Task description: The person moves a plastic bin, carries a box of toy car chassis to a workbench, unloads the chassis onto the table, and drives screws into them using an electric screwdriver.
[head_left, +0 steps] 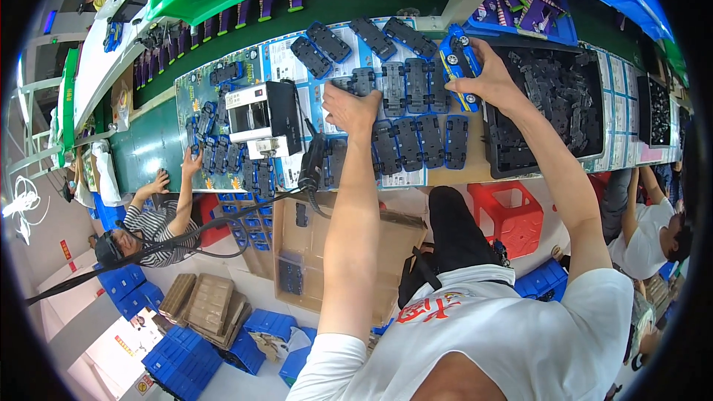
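Two hands are working at the desk (445, 172): the left hand (350, 108) and the right hand (486, 78). One blue toy car (457, 67) is sitting in the right grip. Four dark chassis plates (369, 37) are lying in a slanted upper row, about four more are standing in a middle row, and about five are lining the lower row. One black tray (499, 165) of dark parts is resting alongside. One white-and-black machine (260, 115) is standing on the desk. Two red stools (512, 215) are showing beneath.
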Demonstrator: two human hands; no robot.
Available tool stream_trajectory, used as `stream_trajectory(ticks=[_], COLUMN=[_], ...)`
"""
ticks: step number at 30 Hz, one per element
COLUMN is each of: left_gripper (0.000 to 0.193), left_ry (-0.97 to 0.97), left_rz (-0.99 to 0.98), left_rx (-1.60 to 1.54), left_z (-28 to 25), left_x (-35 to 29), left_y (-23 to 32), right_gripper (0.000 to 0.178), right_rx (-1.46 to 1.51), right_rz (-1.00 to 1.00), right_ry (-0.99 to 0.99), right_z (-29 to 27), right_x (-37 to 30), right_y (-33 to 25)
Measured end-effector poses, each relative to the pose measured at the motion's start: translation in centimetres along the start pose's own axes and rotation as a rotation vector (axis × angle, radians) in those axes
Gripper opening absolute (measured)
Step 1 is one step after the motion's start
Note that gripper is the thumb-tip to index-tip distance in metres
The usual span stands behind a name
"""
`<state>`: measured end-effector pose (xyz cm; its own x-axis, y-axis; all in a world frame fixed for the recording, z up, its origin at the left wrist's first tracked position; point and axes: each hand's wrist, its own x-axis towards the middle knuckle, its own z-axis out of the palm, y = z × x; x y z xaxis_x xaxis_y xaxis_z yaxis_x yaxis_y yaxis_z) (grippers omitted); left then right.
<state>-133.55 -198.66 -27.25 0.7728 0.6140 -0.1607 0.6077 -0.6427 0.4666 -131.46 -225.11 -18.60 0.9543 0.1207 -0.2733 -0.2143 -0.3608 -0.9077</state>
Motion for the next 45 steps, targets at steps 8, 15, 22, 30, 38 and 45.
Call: stream_trajectory(ticks=[8, 15, 22, 30, 38, 45], left_gripper=[0.099, 0.091, 0.100, 0.087, 0.077, 0.049], left_ry=[-0.138, 0.145, -0.017, -0.168, -0.013, 0.179], left_rz=[0.143, -0.179, 0.317, 0.420, 0.426, 0.673], left_rx=[-0.159, -0.194, -0.058, -0.346, -0.354, -0.615], left_z=[-0.2, -1.0, 1.1, 3.3, 1.9, -3.1], left_x=[1.5, 12.8, 14.5, 12.6, 11.9, -2.2], left_y=[-0.9, 2.1, 1.1, 2.7, 1.8, 1.8], right_gripper=[0.110, 0.111, 0.104, 0.110, 0.111, 0.105], right_rx=[0.048, 0.032, 0.024, 0.004, -0.325, -0.866], right_rz=[0.032, 0.000, -0.026, -0.063, -0.470, -0.942], right_ry=[-0.020, -0.034, -0.003, -0.019, 0.049, -0.068], right_z=[0.5, 0.5, -0.7, 0.7, 6.9, 18.4], right_x=[0.3, 0.6, 0.4, 2.5, 9.4, 20.7], right_y=[-0.5, -0.8, -0.6, -2.7, -7.2, -10.4])
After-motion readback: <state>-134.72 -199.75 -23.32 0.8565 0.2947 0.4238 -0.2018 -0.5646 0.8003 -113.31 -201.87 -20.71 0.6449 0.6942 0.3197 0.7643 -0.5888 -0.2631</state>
